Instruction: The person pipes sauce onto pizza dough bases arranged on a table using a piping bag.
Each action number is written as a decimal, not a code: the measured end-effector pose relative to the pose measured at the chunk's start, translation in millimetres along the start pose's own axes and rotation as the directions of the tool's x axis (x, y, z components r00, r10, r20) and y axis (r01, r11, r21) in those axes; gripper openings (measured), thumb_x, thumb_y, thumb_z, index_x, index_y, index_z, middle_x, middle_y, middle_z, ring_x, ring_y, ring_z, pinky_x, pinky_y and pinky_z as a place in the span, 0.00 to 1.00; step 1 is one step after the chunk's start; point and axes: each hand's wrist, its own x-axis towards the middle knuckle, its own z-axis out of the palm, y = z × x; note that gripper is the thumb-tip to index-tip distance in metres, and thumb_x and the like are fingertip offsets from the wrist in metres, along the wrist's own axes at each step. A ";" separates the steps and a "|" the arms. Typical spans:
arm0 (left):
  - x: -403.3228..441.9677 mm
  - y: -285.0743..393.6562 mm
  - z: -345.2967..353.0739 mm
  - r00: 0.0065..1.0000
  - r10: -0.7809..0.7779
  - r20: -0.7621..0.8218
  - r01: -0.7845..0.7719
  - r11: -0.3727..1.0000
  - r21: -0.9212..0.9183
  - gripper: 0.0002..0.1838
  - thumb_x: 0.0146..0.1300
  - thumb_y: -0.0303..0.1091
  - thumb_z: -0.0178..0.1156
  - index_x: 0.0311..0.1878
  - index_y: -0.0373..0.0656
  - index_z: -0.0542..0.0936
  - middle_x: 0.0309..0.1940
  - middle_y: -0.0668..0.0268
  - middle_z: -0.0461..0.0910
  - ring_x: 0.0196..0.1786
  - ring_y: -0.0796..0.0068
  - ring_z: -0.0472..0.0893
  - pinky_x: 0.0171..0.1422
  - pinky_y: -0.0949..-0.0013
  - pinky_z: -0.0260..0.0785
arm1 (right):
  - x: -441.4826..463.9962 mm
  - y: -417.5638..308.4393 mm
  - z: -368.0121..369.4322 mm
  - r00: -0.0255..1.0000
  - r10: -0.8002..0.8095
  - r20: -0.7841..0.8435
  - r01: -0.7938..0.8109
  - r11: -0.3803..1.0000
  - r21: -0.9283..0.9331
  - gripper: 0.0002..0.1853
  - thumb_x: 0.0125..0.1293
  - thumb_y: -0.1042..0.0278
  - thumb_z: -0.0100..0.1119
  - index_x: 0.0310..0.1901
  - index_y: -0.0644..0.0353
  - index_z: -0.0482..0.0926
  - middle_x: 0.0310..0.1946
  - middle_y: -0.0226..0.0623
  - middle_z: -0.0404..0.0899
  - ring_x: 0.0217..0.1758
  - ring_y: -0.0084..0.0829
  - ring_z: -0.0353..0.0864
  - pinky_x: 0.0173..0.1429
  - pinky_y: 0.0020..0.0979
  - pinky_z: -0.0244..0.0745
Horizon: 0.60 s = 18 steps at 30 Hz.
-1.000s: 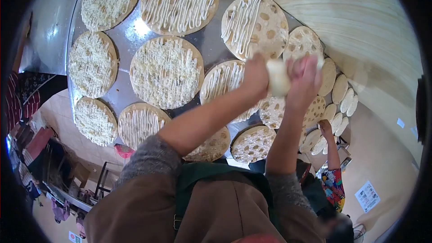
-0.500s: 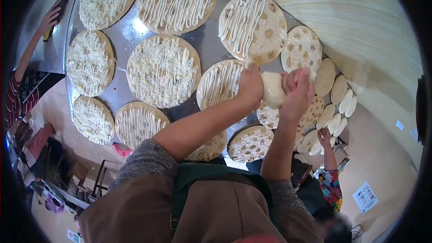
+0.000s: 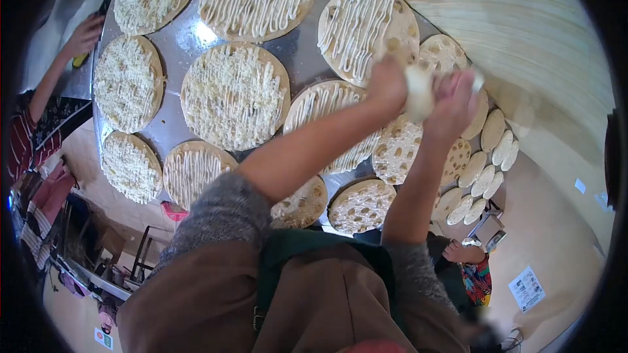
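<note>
My left hand (image 3: 388, 85) and my right hand (image 3: 453, 103) are closed on the two ends of a piping bag (image 3: 419, 95) full of a pale cream. The left fist is blurred by motion. Below the bag's left end lies a round flatbread (image 3: 356, 39), its left part striped with white cream and its right part bare with brown spots. Nearer my arms, another striped flatbread (image 3: 320, 108) is partly hidden under my left forearm. A spotted flatbread (image 3: 397, 150) with a glossy coating lies between my forearms.
Several flatbreads topped with grated cheese (image 3: 235, 101) lie on the metal table (image 3: 173, 82) at left. Plain small flatbreads (image 3: 492, 131) line the right end. Another person's hand (image 3: 84, 36) is at far left; a co-worker's hand (image 3: 461, 252) is at lower right. A pale wall (image 3: 530, 33) borders the table.
Both my hands and the bag have moved up and slightly right. The cream stripes reach further right on the flatbread. The co-worker's hand at right has drawn back from the small flatbreads.
</note>
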 end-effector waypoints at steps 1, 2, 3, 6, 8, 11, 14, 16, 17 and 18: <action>-20.7 -8.8 -9.7 0.999 -0.041 -0.036 0.041 0.999 0.006 0.23 0.66 0.45 0.39 0.45 0.31 0.70 0.38 0.49 0.74 0.39 0.62 0.74 0.44 0.59 0.66 | -21.2 3.9 -13.2 0.997 0.072 0.003 -0.072 0.996 0.052 0.21 0.71 0.60 0.41 0.19 0.57 0.61 0.15 0.24 0.54 0.16 0.18 0.50 0.25 0.23 0.53; -41.7 -16.9 -19.5 0.994 -0.081 -0.072 0.082 0.997 0.008 0.23 0.66 0.45 0.39 0.46 0.31 0.70 0.38 0.50 0.74 0.40 0.63 0.73 0.45 0.60 0.65 | -34.5 6.8 -21.5 0.990 0.143 0.010 -0.143 0.984 0.104 0.21 0.72 0.60 0.41 0.19 0.57 0.61 0.15 0.24 0.54 0.16 0.18 0.50 0.25 0.22 0.53; -69.1 8.0 -20.1 0.946 -0.293 -0.137 0.259 0.940 -0.220 0.22 0.67 0.44 0.39 0.46 0.32 0.70 0.39 0.51 0.73 0.41 0.63 0.73 0.46 0.61 0.64 | -36.6 5.0 -20.9 0.989 0.150 0.006 -0.150 0.984 0.097 0.20 0.72 0.60 0.41 0.20 0.57 0.61 0.15 0.24 0.54 0.16 0.18 0.49 0.25 0.22 0.54; -45.1 2.2 -10.1 0.955 -0.295 -0.031 0.281 0.934 -0.219 0.21 0.67 0.42 0.37 0.47 0.33 0.70 0.39 0.52 0.73 0.40 0.64 0.73 0.46 0.61 0.64 | -27.9 -1.3 -16.7 0.995 0.094 -0.010 -0.094 0.994 0.049 0.20 0.72 0.59 0.41 0.21 0.57 0.61 0.15 0.24 0.54 0.16 0.18 0.50 0.28 0.24 0.59; -19.0 39.0 13.3 0.977 -0.214 -0.010 0.205 0.947 -0.248 0.23 0.66 0.43 0.36 0.48 0.32 0.70 0.40 0.47 0.74 0.40 0.57 0.74 0.46 0.60 0.65 | 12.3 -4.7 0.6 0.999 -0.049 -0.012 0.050 0.998 0.047 0.20 0.71 0.58 0.41 0.21 0.56 0.60 0.15 0.24 0.54 0.18 0.18 0.51 0.33 0.26 0.62; 40.9 69.7 57.1 0.987 -0.113 -0.114 0.077 0.955 -0.285 0.24 0.66 0.44 0.36 0.48 0.30 0.70 0.45 0.41 0.73 0.44 0.48 0.74 0.47 0.57 0.65 | 60.1 -10.3 24.1 0.975 -0.220 -0.017 0.221 0.974 0.047 0.20 0.71 0.58 0.43 0.20 0.55 0.59 0.15 0.24 0.55 0.18 0.18 0.51 0.30 0.26 0.60; 48.0 80.6 64.3 0.973 -0.196 -0.124 0.151 0.942 -0.299 0.25 0.67 0.44 0.36 0.48 0.29 0.70 0.46 0.41 0.73 0.45 0.46 0.74 0.50 0.56 0.64 | 73.9 -3.6 24.2 0.965 -0.261 -0.035 0.261 0.965 -0.017 0.20 0.70 0.59 0.42 0.19 0.55 0.59 0.15 0.23 0.54 0.17 0.17 0.50 0.24 0.23 0.54; 29.4 53.2 51.0 0.980 -0.186 -0.078 0.152 0.934 -0.322 0.24 0.67 0.45 0.36 0.48 0.31 0.70 0.43 0.45 0.74 0.43 0.53 0.75 0.45 0.54 0.67 | 52.8 0.1 10.9 0.982 -0.177 -0.071 0.179 0.984 0.021 0.20 0.70 0.59 0.42 0.19 0.55 0.58 0.14 0.23 0.54 0.16 0.16 0.50 0.22 0.22 0.50; 21.5 35.7 42.1 0.979 -0.204 -0.015 0.185 0.913 -0.362 0.23 0.67 0.44 0.38 0.48 0.32 0.70 0.41 0.49 0.75 0.41 0.57 0.76 0.41 0.55 0.69 | 35.9 1.1 4.2 0.988 -0.133 -0.085 0.137 0.990 0.043 0.20 0.70 0.59 0.42 0.19 0.55 0.58 0.14 0.23 0.55 0.16 0.16 0.50 0.21 0.22 0.47; -4.6 38.6 32.8 0.973 -0.229 0.036 0.216 0.839 -0.499 0.19 0.66 0.43 0.44 0.44 0.33 0.70 0.35 0.54 0.75 0.34 0.62 0.76 0.35 0.60 0.70 | 14.5 -1.2 0.9 0.989 -0.116 -0.097 0.119 0.992 0.029 0.20 0.70 0.59 0.42 0.19 0.55 0.58 0.13 0.23 0.54 0.16 0.16 0.50 0.20 0.22 0.46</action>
